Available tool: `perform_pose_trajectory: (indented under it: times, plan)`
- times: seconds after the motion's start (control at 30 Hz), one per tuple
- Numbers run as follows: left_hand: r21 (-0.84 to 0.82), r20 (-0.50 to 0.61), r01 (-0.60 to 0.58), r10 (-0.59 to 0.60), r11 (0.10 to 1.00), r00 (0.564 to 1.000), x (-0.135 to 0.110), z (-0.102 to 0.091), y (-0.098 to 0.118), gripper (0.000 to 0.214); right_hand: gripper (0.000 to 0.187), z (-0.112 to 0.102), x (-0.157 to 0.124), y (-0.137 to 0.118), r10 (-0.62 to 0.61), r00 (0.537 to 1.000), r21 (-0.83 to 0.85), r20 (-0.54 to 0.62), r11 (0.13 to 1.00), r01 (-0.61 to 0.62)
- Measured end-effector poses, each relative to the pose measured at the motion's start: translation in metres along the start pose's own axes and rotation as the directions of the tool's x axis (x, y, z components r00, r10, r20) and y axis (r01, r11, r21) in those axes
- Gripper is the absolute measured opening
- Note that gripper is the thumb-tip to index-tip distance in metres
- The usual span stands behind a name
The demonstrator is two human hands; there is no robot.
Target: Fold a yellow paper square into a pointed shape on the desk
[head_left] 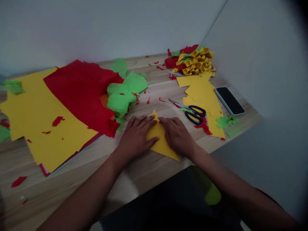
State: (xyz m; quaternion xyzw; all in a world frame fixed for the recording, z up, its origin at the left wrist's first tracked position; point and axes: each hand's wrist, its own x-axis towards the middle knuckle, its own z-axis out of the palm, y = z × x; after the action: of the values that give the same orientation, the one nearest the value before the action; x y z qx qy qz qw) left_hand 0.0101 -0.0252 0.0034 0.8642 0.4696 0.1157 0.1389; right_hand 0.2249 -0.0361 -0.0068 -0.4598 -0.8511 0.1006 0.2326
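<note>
A folded yellow paper triangle (159,138) lies on the wooden table (144,173) near its front edge. My left hand (136,136) lies flat on the triangle's left side, fingers spread and pressing down. My right hand (176,134) presses flat on its right side. The fingertips of both hands meet near the triangle's top point. Neither hand grips anything.
Black-handled scissors (192,113) lie just right of my hands on yellow paper scraps (203,96). A phone (229,100) sits at the far right. Large red sheets (81,88) and yellow sheets (36,118), green pieces (125,93) and a pile of folded paper (193,61) cover the rest.
</note>
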Motion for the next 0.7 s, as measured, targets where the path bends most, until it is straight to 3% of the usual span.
perform_pose_trajectory:
  times: [0.23,0.37,0.47,0.57,0.63,0.7]
  plan:
    - [0.001,0.020,0.009,-0.009,1.000,1.000,0.002,0.001,-0.001,0.059,0.057,-0.003,-0.064,-0.025,0.059,0.997,-0.026,-0.043,0.998,-0.060]
    - [-0.032,0.004,0.015,-0.015,0.999,1.000,0.003,0.000,-0.002,0.054,0.053,-0.018,-0.094,-0.044,0.109,0.994,0.008,-0.017,0.994,-0.109]
    - [-0.275,-0.116,0.025,-0.059,0.961,0.992,0.005,0.000,-0.006,0.036,0.050,-0.033,-0.109,-0.054,0.123,0.991,0.064,0.043,0.990,-0.126]
    - [-0.584,-0.288,0.012,-0.221,0.812,0.932,0.007,0.001,-0.013,0.023,0.045,-0.037,-0.107,-0.059,0.113,0.994,0.076,-0.001,0.991,-0.112]
    - [-0.671,-0.331,0.010,-0.312,0.741,0.890,0.008,0.001,-0.016,0.025,0.050,-0.031,-0.096,-0.062,0.128,0.990,0.046,-0.053,0.991,-0.125]
    - [-0.725,-0.314,0.014,-0.348,0.689,0.883,0.009,0.001,-0.016,0.028,0.061,-0.022,-0.081,-0.066,0.160,0.985,-0.001,-0.058,0.987,-0.160]
